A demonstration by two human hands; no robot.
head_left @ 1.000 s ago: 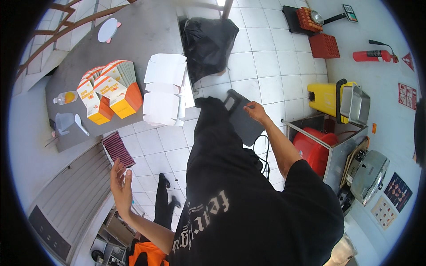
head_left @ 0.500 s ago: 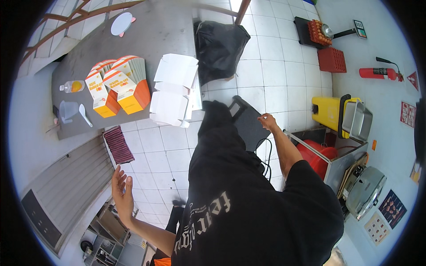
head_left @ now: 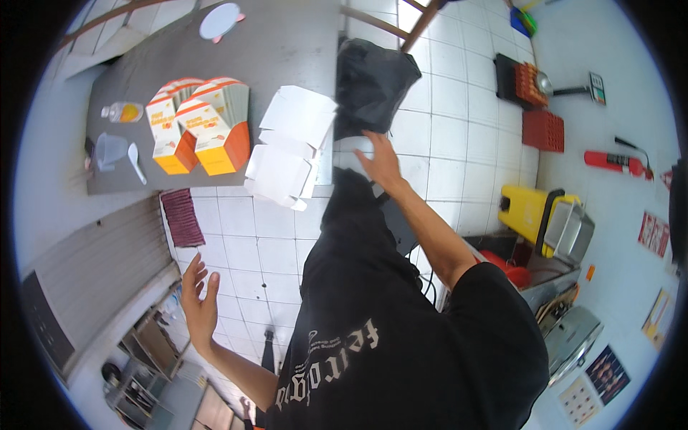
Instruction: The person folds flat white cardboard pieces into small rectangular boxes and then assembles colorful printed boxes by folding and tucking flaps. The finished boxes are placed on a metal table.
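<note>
My left hand (head_left: pixel 201 299) is raised over the floor on the near left, with its fingers apart and nothing in it. My right hand (head_left: pixel 382 166) reaches forward past the table's right edge, fingers stretched out beside a black bag (head_left: pixel 376 80). A pale rounded thing (head_left: pixel 351 146) lies at its fingertips; its kind and whether I touch it I cannot tell. Unfolded white cardboard boxes (head_left: pixel 283 168) lie on the table's right corner. Left of them are two fanned stacks of orange, yellow and white folded cartons (head_left: pixel 221 129).
The grey table (head_left: pixel 279 43) also bears a small bottle (head_left: pixel 122 112), a clear cup (head_left: pixel 110 148), a white spoon (head_left: pixel 136 163) and a round white-topped item (head_left: pixel 219 21). To the right stand a yellow bin (head_left: pixel 522 211), egg trays (head_left: pixel 542 130) and a fire extinguisher (head_left: pixel 616 162) on the wall.
My right hand has moved forward and left, from above the black seat to beside the bag, and its fingers have opened out. The left hand stays raised. The view has shifted.
</note>
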